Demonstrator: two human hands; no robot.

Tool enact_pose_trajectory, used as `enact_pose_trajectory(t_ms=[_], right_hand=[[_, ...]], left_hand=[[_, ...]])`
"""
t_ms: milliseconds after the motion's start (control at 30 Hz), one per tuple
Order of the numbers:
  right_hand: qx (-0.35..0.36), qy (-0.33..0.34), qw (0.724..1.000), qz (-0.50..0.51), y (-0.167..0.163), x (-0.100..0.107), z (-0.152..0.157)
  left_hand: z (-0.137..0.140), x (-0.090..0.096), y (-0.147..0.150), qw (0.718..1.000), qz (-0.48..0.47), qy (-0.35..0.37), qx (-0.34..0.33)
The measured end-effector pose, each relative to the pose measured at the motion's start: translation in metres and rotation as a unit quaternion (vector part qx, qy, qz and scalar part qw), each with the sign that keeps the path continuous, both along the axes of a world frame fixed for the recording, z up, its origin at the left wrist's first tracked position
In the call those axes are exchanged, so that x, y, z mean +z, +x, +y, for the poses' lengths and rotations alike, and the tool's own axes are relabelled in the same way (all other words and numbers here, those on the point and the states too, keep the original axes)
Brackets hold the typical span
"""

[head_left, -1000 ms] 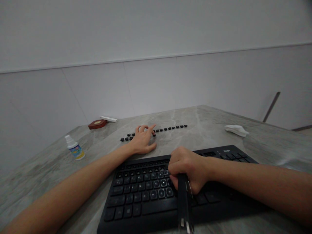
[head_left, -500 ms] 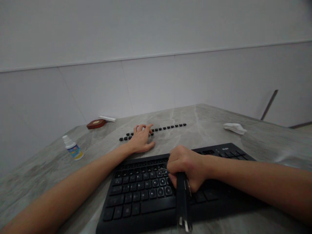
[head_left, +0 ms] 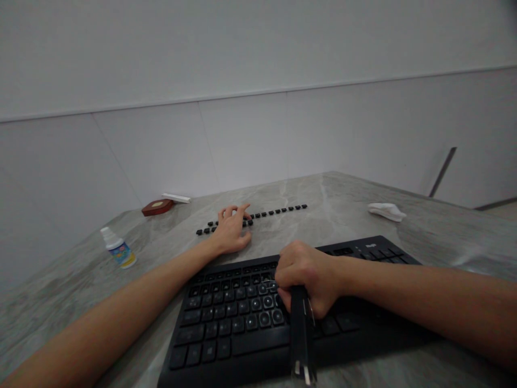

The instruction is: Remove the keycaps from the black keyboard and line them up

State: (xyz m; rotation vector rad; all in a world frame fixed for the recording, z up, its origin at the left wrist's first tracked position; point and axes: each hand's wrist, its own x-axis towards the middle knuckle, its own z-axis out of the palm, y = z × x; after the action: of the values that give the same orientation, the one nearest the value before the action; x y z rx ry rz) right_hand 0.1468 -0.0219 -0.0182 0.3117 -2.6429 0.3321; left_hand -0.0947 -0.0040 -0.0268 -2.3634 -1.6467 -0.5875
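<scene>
- Over the middle of the keyboard (head_left: 258, 340), on the near part of the surface (head_left: 278, 236), the right hand (head_left: 302, 277) is gripping a black tool (head_left: 299, 334) in a closed fist; the handle is pointing down past the keyboard's near edge, and a thin wire is showing beyond the fingers.
- Just past the keyboard's far edge, the left hand (head_left: 233, 229) is spreading its fingers palm down, thumb apart, over the near row of keycaps (head_left: 207, 230); whether a fingertip is pressing a cap, I cannot tell.
- Under the right hand, the keyboard is lying flat, its upper rows showing bare sockets and some middle places showing pale round centres.
- Beyond the left hand, the far row of keycaps (head_left: 271, 213) is stretching toward the far edge of the surface.
- Toward the left edge, a white spray bottle (head_left: 121, 251) with a colourful label is standing; its body is hiding any contents.
- Near the far left corner, a reddish-brown case (head_left: 157, 207) is lying with a pale patch on top, its inside hidden, and a white bar (head_left: 176, 198) is resting just behind it.
- Toward the right edge, a white bundle (head_left: 386, 211) is lying.
</scene>
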Motion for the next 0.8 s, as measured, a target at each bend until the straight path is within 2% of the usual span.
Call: enact_pose_trajectory(t_ms=[367,800], right_hand=[[0.013,-0.008,1.0,0.026,-0.0003,-0.0002,0.0001],[0.005,0.006,1.0,0.007,-0.0004,0.0013,-0.0006]], left_hand=[[-0.0008,0.0009,0.0007,1.0,-0.004,-0.027,-0.002],[0.0003,-0.0011,-0.0019,0.999,-0.018,-0.033,-0.007]])
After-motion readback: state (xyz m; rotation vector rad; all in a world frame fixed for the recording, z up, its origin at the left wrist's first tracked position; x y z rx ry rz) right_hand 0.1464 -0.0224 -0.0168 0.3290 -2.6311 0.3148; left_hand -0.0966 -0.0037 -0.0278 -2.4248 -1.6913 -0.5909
